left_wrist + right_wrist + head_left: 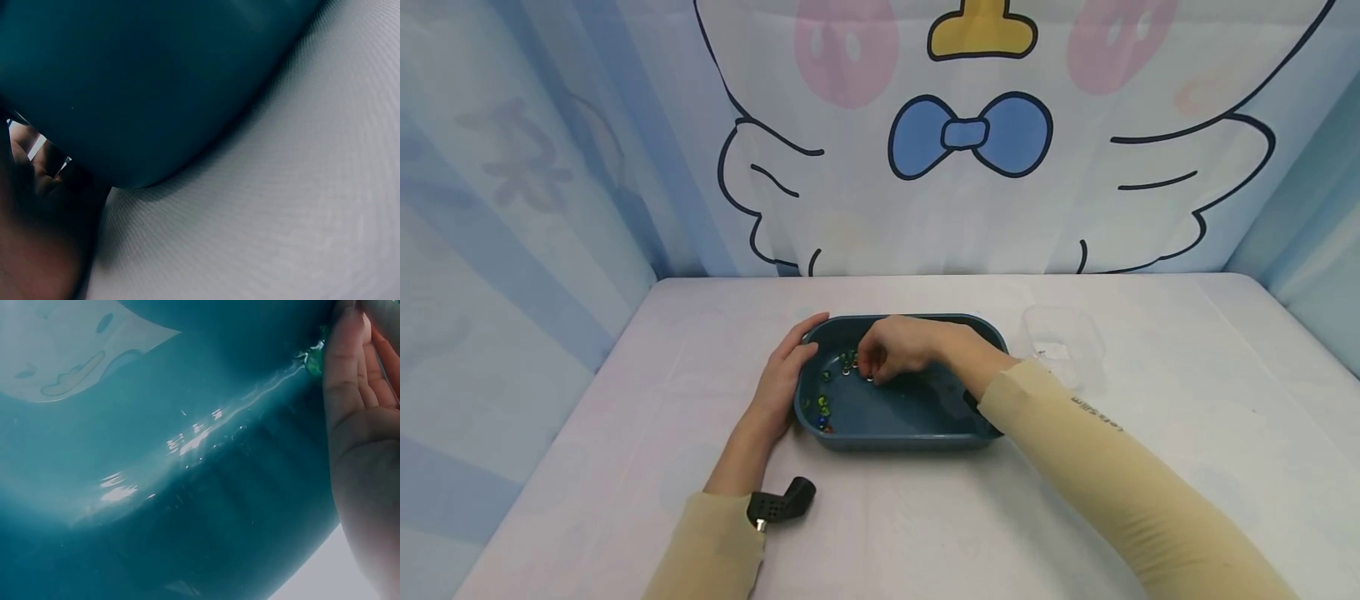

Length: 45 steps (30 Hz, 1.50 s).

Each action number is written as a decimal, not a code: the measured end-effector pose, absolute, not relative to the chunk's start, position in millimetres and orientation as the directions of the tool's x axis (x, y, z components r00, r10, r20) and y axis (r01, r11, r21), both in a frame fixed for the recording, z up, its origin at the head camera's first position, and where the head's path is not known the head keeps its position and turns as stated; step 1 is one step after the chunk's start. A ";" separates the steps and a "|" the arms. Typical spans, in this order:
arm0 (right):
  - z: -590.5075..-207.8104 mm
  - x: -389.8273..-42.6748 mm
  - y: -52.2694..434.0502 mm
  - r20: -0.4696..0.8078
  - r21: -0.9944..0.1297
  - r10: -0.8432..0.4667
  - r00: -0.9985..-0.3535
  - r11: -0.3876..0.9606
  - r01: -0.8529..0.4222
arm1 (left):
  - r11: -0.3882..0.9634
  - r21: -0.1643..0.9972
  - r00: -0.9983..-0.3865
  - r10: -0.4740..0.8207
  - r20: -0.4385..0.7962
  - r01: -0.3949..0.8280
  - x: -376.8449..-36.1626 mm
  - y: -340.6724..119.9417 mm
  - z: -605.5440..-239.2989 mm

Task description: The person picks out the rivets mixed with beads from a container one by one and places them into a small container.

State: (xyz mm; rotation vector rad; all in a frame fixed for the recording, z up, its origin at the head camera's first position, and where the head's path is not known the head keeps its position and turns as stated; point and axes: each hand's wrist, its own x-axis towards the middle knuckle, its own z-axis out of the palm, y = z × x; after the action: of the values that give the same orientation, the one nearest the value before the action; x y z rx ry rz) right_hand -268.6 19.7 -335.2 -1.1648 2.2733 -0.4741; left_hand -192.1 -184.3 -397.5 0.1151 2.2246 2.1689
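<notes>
Head view: a blue-green tray (901,417) sat at the centre of the frame on a white table (1075,533). Small coloured beads (822,406) lay in its left half. The left hand (784,377) rested against the tray's left outer wall, fingers straight along the rim and holding nothing. The right hand (895,348) was inside the tray, fingers curled down over the beads near the upper left of the basin; whether it pinched one could not be told. A clear plastic container (1063,343) stood just right of the tray.

Left wrist view: the tray's dark outer wall (144,81) filled the upper left, the table (294,206) the lower right. The hand showed only as a blurred mass at the lower left.

Right wrist view: the tray's glossy inner surface (175,487) filled the frame. The right hand (365,425) lay along the right edge, with a green bead (314,361) touching a fingertip at the upper right.
</notes>
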 end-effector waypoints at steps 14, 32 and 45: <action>-337.2 -266.8 17.8 -0.314 -0.506 -0.808 -0.498 0.587 -0.632 | 0.019 0.999 -0.997 0.076 0.029 0.030 -192.4 -183.9 -398.5; -337.9 -269.4 24.5 -0.247 -0.606 -0.854 -0.458 0.505 -0.615 | 0.034 0.999 -0.997 0.077 0.028 0.030 -190.6 -183.2 -397.3; -332.1 -273.0 30.5 -0.168 -0.710 -0.845 -0.507 0.460 -0.533 | 0.019 1.000 -0.997 0.080 0.020 0.022 -190.4 -183.6 -395.9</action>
State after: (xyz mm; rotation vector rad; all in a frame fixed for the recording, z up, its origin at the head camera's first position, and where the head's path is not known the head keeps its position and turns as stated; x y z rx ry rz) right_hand -273.0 30.5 -332.1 -1.1464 2.2054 -0.8159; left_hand -190.4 -183.6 -395.9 0.1103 2.2126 2.1690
